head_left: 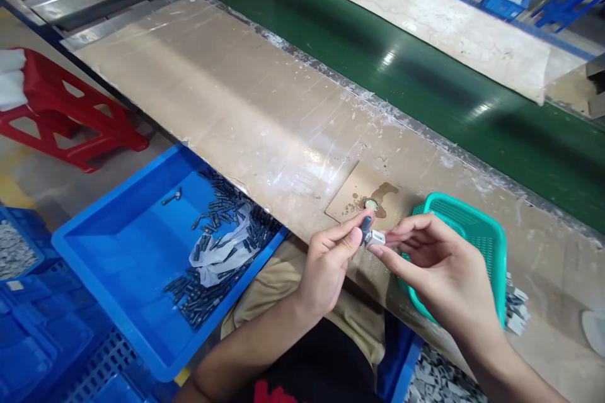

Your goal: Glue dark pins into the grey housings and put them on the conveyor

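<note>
My left hand pinches a small dark cylindrical part between thumb and fingers. A light grey block-shaped piece is held by my right hand, its end against the dark part. Just beyond my fingertips, a small round cap lies on a square of cardboard with wet brown stains. The green basket stands right behind my right hand, which partly hides it.
A blue tray of dark parts and a plastic bag sits left, below the table. Grey pieces lie beside the basket. A green conveyor belt runs behind. Red stool at far left; blue bin below.
</note>
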Demonstrator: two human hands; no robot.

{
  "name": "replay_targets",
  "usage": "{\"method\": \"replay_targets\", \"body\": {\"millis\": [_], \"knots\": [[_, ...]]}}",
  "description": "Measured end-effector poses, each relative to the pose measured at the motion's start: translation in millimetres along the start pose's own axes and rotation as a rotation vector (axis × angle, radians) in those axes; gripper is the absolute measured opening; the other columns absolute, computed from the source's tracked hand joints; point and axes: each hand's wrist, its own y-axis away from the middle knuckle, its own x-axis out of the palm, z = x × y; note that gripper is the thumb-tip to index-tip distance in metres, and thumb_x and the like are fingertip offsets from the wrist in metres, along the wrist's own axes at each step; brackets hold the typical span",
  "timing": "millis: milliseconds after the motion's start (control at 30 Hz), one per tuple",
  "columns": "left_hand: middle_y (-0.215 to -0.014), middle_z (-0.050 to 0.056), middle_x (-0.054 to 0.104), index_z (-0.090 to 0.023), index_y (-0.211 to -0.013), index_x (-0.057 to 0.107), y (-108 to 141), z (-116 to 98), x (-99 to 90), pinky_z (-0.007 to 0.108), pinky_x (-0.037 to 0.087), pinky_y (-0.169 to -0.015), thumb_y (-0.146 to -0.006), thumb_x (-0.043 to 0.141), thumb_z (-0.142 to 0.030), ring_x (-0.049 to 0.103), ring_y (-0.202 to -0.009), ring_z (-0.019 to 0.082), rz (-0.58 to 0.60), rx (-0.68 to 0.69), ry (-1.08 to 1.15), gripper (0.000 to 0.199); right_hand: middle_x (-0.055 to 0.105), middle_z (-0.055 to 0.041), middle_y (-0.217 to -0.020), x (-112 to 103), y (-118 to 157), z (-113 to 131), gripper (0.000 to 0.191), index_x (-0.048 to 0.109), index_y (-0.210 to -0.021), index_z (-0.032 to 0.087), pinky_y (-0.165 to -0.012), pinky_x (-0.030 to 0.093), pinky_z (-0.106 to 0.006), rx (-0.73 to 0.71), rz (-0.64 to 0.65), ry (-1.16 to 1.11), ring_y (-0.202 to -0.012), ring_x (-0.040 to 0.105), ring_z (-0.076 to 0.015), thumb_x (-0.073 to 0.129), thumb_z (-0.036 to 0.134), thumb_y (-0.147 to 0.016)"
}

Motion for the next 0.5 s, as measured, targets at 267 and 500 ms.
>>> {"method": "replay_targets", "body": {"millis": [267, 500], "knots": [[-0.123, 0.000, 0.061, -0.027, -0.115, 0.064, -1, -2, 1.3, 0.036, 0.028, -0.113, -0.090, 0.053, -0.024, 0.047, -0.125, 0.021, -0.015, 0.194, -0.433, 0.027, 0.064, 0.0000, -0.077, 3, -4, -3, 0.023, 0.062, -0.083, 0.021, -0.067, 0.056, -0.021, 0.035, -0.060, -0.025, -0.070, 0.064, -0.0126, 0.079, 0.023, -0.068], [-0.133, 0.004, 0.053, -0.022, -0.126, 0.056, -19, -13, -8.1, 0.034, 0.034, -0.110, -0.090, 0.053, -0.031, 0.044, -0.127, 0.021, -0.021, 0.124, -0.595, 0.037, 0.067, -0.0027, -0.079, -13, -41, -27, 0.026, 0.057, -0.081, 0.020, -0.070, 0.056, -0.032, -0.023, -0.137, 0.083, -0.075, 0.067, -0.0187, 0.077, 0.030, -0.068]]}}
